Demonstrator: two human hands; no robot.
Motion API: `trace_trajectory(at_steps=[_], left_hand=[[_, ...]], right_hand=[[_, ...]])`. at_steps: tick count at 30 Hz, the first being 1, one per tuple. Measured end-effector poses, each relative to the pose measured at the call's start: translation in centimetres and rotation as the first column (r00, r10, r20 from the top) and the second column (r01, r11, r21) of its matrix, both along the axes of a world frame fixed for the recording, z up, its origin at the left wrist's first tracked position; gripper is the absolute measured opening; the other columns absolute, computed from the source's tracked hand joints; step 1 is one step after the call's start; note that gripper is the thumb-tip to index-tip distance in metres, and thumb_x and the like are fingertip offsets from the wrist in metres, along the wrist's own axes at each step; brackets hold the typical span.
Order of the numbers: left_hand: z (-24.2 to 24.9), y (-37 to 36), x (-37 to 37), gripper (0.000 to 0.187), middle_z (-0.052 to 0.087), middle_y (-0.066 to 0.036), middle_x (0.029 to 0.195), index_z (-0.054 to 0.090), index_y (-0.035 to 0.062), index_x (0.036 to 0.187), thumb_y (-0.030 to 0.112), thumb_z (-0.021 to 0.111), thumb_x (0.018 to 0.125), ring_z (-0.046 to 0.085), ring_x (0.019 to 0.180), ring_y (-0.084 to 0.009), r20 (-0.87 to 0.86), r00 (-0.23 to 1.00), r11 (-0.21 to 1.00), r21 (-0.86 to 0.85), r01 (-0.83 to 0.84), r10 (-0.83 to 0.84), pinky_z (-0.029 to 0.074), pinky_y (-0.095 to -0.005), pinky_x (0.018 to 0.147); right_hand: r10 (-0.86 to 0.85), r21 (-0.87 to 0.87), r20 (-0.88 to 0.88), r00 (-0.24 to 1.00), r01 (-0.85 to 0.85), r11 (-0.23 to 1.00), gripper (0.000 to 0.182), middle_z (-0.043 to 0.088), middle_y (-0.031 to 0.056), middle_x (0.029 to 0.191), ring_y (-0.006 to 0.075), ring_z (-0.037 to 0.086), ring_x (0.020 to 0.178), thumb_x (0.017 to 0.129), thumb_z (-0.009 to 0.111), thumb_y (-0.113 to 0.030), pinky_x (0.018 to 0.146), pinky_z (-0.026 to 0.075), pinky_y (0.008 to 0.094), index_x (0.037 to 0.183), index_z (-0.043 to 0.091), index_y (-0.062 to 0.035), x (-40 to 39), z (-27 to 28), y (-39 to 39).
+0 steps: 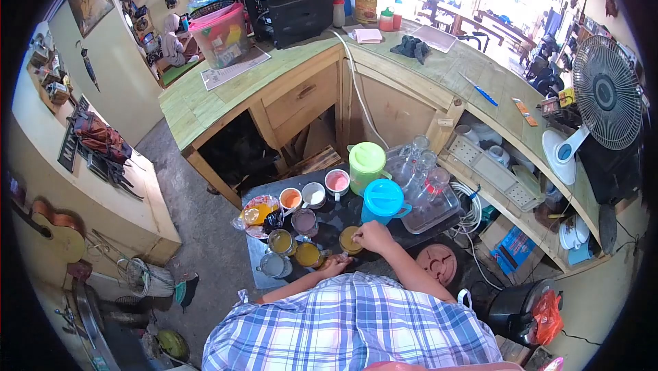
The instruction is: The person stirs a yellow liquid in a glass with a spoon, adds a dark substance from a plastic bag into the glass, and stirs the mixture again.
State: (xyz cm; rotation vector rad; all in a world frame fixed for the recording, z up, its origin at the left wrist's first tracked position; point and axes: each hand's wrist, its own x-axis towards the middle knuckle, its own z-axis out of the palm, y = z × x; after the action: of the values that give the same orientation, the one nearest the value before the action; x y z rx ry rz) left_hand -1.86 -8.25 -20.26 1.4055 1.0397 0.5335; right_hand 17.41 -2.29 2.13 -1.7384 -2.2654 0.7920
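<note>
My right hand (374,237) is closed at the rim of a glass mug of yellow-brown drink (350,240); anything between its fingers is too small to make out. Just below that mug is my left hand (334,265), its fingers partly hidden and small, beside another mug of yellow drink (308,254). Further left stand a mug of darker yellow liquid (281,241), a greyish glass mug (275,265) and a purplish one (304,221). Behind them are cups with orange (290,198), white (313,195) and pink (337,182) contents.
A green pitcher (367,165) and a blue lidded pitcher (384,200) stand behind my right hand. Right of them, a clear tray (439,215) holds upturned glassware. A wooden counter (295,73) curves around the low table. At far left, a person (173,42) sits in the background.
</note>
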Motion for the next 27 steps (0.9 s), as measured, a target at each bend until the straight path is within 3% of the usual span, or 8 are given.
trace_trajectory(at_steps=[2,6,8,12,15,21,24,27], left_hand=[[1.8,0.4,0.2,0.031,0.064,-0.012,0.097,0.067,0.0100,0.108,0.030,0.051,0.091,0.057,0.097,-0.0223,-0.286,0.953,0.991,-0.117,0.071,-0.102,0.040,-0.0331,0.088],[1.5,0.1,0.2,0.032,0.064,-0.014,0.097,0.066,0.0114,0.110,0.032,0.049,0.091,0.057,0.099,-0.0243,-0.251,0.963,0.995,-0.050,0.090,-0.100,0.041,-0.0339,0.088],[-1.2,-0.1,0.4,0.031,0.055,-0.002,0.059,0.065,0.0093,0.079,0.038,0.058,0.090,0.049,0.055,-0.0094,0.018,0.996,0.978,0.191,-0.084,0.082,0.038,-0.0301,0.052],[2.8,0.4,0.3,0.030,0.055,0.000,0.060,0.065,0.0095,0.080,0.037,0.060,0.089,0.050,0.057,-0.0096,-0.034,0.999,0.971,0.240,-0.016,0.025,0.039,-0.0294,0.053],[2.5,0.7,0.1,0.031,0.062,-0.011,0.081,0.067,0.0079,0.094,0.036,0.054,0.090,0.058,0.075,-0.0184,-0.240,0.967,0.992,-0.119,0.053,-0.080,0.043,-0.0345,0.068],[1.2,0.1,0.5,0.035,0.058,-0.008,0.067,0.064,0.0057,0.081,0.038,0.055,0.091,0.054,0.061,-0.0172,-0.134,0.991,1.000,0.012,0.018,-0.017,0.040,-0.0346,0.057],[3.6,-0.5,1.0,0.038,0.055,-0.008,0.061,0.062,0.0052,0.076,0.040,0.055,0.090,0.053,0.057,-0.0168,0.075,0.983,0.958,0.227,-0.178,0.165,0.039,-0.0349,0.055],[4.7,0.6,0.3,0.036,0.060,-0.008,0.069,0.067,0.0073,0.086,0.039,0.053,0.091,0.055,0.065,-0.0159,-0.238,0.969,0.998,-0.039,0.053,-0.061,0.041,-0.0354,0.059]], right_hand=[[0.014,0.033,-0.230,0.973,-0.006,0.999,0.019,0.067,0.0172,0.080,0.0340,0.065,0.077,0.076,0.068,-0.027,0.070,0.052,0.0442,0.083,0.073,-0.0096,0.0,-0.3,0.4],[-0.029,0.055,-0.069,0.997,0.032,0.998,0.020,0.067,0.0178,0.081,0.0341,0.065,0.078,0.076,0.068,-0.027,0.070,0.052,0.0435,0.085,0.073,-0.0097,0.0,0.0,0.3],[0.065,-0.037,-0.164,0.984,-0.072,0.997,0.019,0.067,0.0170,0.082,0.0339,0.065,0.077,0.077,0.068,-0.027,0.070,0.052,0.0437,0.086,0.074,-0.0109,0.3,-0.7,0.5],[-0.025,0.113,-0.154,0.988,0.042,0.993,0.020,0.067,0.0161,0.082,0.0341,0.065,0.077,0.076,0.069,-0.027,0.069,0.052,0.0438,0.086,0.074,-0.0109,0.0,0.6,0.4],[0.045,-0.070,-0.064,0.997,-0.049,0.996,0.020,0.067,0.0156,0.082,0.0344,0.064,0.077,0.076,0.069,-0.028,0.069,0.052,0.0439,0.087,0.074,-0.0115,0.1,0.4,0.4],[0.018,0.017,-0.024,1.000,-0.017,1.000,0.019,0.067,0.0155,0.079,0.0346,0.064,0.073,0.077,0.067,-0.025,0.066,0.050,0.0437,0.084,0.073,-0.0076,-0.1,0.6,0.2],[0.022,0.131,-0.250,0.968,0.011,0.991,0.019,0.067,0.0153,0.078,0.0342,0.064,0.072,0.078,0.067,-0.026,0.066,0.051,0.0442,0.083,0.073,-0.0082,-0.2,-0.9,0.4],[-0.009,0.118,-0.080,0.997,0.018,0.993,0.019,0.067,0.0150,0.078,0.0337,0.064,0.072,0.078,0.067,-0.026,0.066,0.051,0.0436,0.082,0.073,-0.0085,-0.2,-0.3,0.0]])
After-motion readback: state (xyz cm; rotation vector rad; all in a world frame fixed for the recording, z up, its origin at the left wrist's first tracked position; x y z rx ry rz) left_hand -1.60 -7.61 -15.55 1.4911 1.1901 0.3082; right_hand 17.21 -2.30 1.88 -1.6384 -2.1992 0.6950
